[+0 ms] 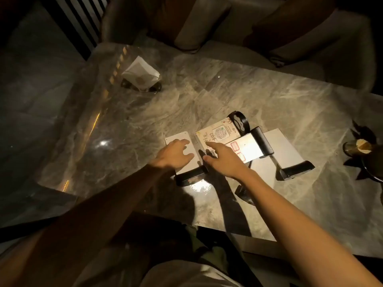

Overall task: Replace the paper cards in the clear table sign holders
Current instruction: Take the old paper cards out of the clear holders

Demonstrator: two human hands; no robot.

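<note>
Head view: marble counter (pixel 238 90) under dim light. Left hand (pixel 176 154) flat on blank white card (pixel 182 141), fingers spread, grip open. Right hand (pixel 222 160) just beside, index finger stretched onto printed QR card (pixel 217 134), gripping nothing. Sign holders with black bases lie flat: one (pixel 191 176) near hands, one (pixel 290 156) right. Napkin stand (pixel 142 76) far left, possibly paper-filled.

Grey veined marble table (pixel 207 96), white cards (pixel 284 146), black holder bases (pixel 190 177).
</note>
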